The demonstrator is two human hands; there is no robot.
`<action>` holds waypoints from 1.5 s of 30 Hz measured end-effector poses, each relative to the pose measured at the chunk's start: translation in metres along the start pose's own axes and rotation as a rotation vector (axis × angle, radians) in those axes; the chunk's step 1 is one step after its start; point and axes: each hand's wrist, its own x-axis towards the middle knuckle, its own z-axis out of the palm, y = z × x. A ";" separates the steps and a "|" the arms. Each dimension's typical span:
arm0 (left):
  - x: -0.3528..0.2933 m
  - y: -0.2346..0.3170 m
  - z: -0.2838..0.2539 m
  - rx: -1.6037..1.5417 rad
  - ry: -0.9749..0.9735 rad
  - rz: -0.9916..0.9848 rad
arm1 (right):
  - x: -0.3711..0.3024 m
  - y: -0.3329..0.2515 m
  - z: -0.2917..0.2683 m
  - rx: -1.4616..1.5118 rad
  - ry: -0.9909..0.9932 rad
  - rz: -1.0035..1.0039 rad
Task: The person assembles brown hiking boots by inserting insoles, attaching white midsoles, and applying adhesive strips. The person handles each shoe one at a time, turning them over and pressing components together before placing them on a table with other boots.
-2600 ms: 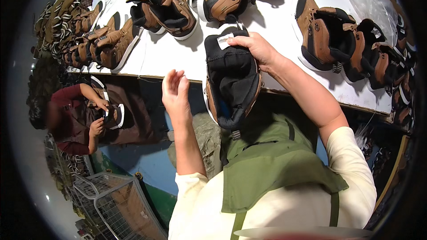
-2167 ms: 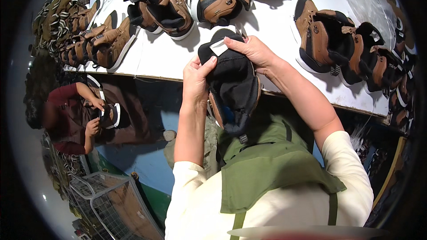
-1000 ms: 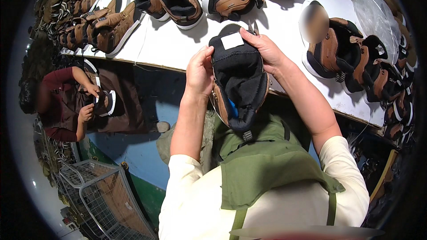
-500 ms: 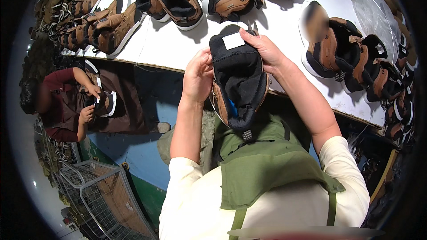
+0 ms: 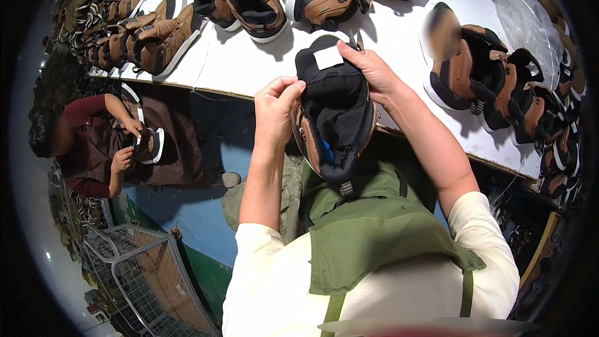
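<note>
A brown and black shoe (image 5: 337,112) is held up in front of me, its heel toward my body and its black lining facing up. The tongue (image 5: 312,65), folded open, shows a white label (image 5: 328,57). My right hand (image 5: 377,78) grips the shoe's right side, thumb pressed on the tongue beside the label. Two thin pointed metal tips (image 5: 359,39) stick out past that hand; the rest of them is hidden. At the tongue's left edge, my left hand (image 5: 277,103) pinches thumb and forefinger together. Whether a thread is in that pinch is too small to tell.
Similar brown shoes (image 5: 249,3) line the far side of the white table (image 5: 218,65), with more shoes (image 5: 474,78) to the right near clear plastic (image 5: 530,25). At left, another person (image 5: 81,137) sits handling a shoe. A wire cart (image 5: 150,281) stands at lower left.
My left hand has shifted from holding the shoe's side to a pinch at the tongue's left edge. My right hand and the shoe stay almost still.
</note>
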 end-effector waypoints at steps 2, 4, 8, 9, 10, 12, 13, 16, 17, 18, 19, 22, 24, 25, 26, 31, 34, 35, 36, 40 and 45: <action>0.001 0.000 -0.001 0.003 0.014 -0.014 | 0.001 0.001 -0.001 -0.004 0.000 0.000; 0.001 0.002 0.002 0.005 0.025 0.014 | 0.003 0.002 -0.004 -0.007 -0.004 -0.001; 0.000 0.004 0.006 0.006 0.060 0.016 | 0.000 0.001 0.000 -0.001 0.010 -0.011; 0.000 0.004 0.007 0.011 0.061 0.017 | 0.000 0.001 -0.001 0.000 0.008 -0.010; -0.001 0.005 0.007 0.016 0.061 0.018 | 0.000 0.001 -0.002 0.001 0.006 -0.008; -0.002 0.004 0.005 0.007 0.042 0.006 | 0.000 0.000 -0.001 0.002 -0.002 -0.004; -0.002 0.001 0.001 -0.006 0.023 -0.007 | -0.001 -0.001 -0.001 0.001 -0.007 -0.001; -0.005 0.000 0.001 -0.060 0.017 -0.030 | -0.002 0.000 0.000 0.013 0.014 0.002; -0.006 0.000 0.002 -0.080 0.024 -0.034 | -0.002 0.000 0.001 0.012 0.015 0.004; -0.007 -0.001 0.001 -0.068 0.026 -0.040 | -0.003 -0.001 0.001 0.011 0.016 0.006; -0.008 -0.001 0.002 -0.058 0.023 -0.028 | -0.003 -0.002 0.001 0.011 0.017 0.009; -0.010 0.000 0.004 -0.064 -0.012 -0.009 | 0.000 -0.002 -0.006 -0.037 -0.040 0.018; -0.011 0.004 0.007 -0.064 -0.035 -0.010 | -0.002 -0.002 -0.001 -0.010 -0.008 0.012; -0.011 0.003 0.007 -0.055 -0.023 -0.001 | -0.004 -0.002 0.002 0.004 0.009 0.010; -0.011 0.002 0.006 -0.046 -0.012 0.008 | -0.004 -0.002 0.003 0.007 0.005 0.007; -0.010 0.004 0.009 -0.042 0.004 0.007 | -0.003 -0.002 0.002 0.021 0.003 0.004; -0.011 0.006 0.016 -0.037 0.046 0.012 | -0.001 -0.001 -0.003 0.013 0.000 0.026; -0.012 0.007 0.017 -0.028 0.056 0.012 | -0.001 0.000 -0.004 0.022 -0.002 0.020; -0.012 0.007 0.019 -0.020 0.065 0.012 | -0.001 0.000 -0.004 0.029 -0.002 0.013; -0.010 0.007 0.020 0.019 0.085 0.002 | -0.002 -0.002 0.003 0.033 0.022 0.001; -0.002 0.003 0.015 0.065 0.030 -0.022 | -0.001 -0.001 0.003 0.055 0.025 0.017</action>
